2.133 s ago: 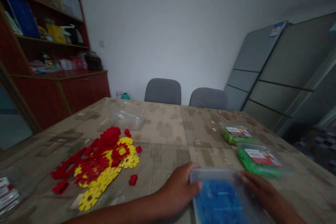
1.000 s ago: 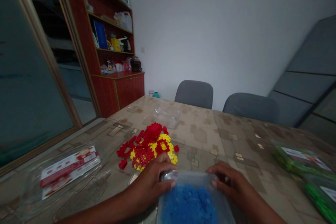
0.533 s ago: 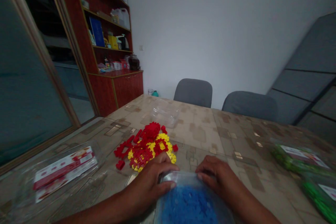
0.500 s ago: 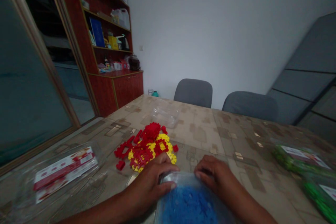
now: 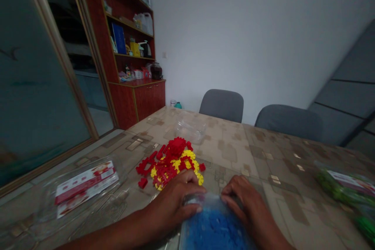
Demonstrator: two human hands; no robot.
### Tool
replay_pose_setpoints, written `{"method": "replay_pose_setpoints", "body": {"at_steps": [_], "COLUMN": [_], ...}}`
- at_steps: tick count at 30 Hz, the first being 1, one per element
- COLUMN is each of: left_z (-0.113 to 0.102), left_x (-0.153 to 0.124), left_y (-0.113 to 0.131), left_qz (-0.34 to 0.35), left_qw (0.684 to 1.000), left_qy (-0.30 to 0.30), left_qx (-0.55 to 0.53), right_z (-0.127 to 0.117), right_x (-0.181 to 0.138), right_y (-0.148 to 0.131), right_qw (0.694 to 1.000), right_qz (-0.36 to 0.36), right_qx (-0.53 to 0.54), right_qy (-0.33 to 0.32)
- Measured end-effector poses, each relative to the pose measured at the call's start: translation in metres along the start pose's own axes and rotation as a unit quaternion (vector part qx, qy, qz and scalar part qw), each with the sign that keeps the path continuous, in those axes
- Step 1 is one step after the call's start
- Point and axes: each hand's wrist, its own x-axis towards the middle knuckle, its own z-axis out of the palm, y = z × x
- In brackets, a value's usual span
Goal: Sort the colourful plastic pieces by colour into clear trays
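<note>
Both of my hands are on the clear box of blue pieces (image 5: 213,228) at the near table edge. My left hand (image 5: 175,203) lies curled over the box's far left corner, thumb pressed along the rim; my right hand (image 5: 246,203) is cupped over the far right corner, fingertips bent down onto the lid edge. Both are clamped on the box, not flat.

Judgement: the step in hand looks like working the lid loose at the far rim. To do it well, I would hold the base down with the left palm and lift with the right fingertips only, slowly, keeping the box level so the blue pieces do not spring out.

Just beyond my left hand lies the pile of red and yellow pieces (image 5: 171,162), very near the knuckles; avoid sweeping it. Further left, an opened clear lid with a red label (image 5: 86,183). Far right, green packs (image 5: 345,187), blurred. An empty clear tray (image 5: 190,129) sits behind the pile on the table (image 5: 278,164).
</note>
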Motion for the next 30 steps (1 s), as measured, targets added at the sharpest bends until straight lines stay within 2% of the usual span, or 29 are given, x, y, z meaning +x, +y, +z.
{"method": "replay_pose_setpoints", "body": {"at_steps": [10,14,17,20,25,30], "left_z": [0.0,-0.001,-0.001,0.0,-0.003,-0.016], "left_x": [-0.001,-0.001,-0.001,0.001,0.005,0.01], "left_y": [0.002,0.001,0.0,-0.001,-0.003,0.002], "left_qz": [0.063,0.055,0.052,0.05,0.006,-0.114], "left_qw": [0.998,0.998,0.998,0.999,1.0,0.989], "left_qy": [0.011,0.008,0.014,0.015,-0.011,-0.071], "left_qx": [0.003,-0.017,-0.031,-0.016,0.009,0.059], "right_z": [-0.007,-0.008,-0.009,-0.01,-0.009,-0.003], "right_x": [-0.003,-0.002,-0.001,0.0,0.006,0.011], "right_y": [-0.009,-0.01,-0.013,-0.018,-0.025,-0.021], "right_qw": [1.0,0.999,0.999,0.995,0.988,0.984], "right_qz": [-0.015,-0.03,-0.034,-0.008,0.02,0.031], "right_qx": [0.006,0.001,-0.032,-0.094,-0.149,-0.154], "right_qy": [-0.025,-0.018,-0.023,-0.026,-0.043,-0.087]}}
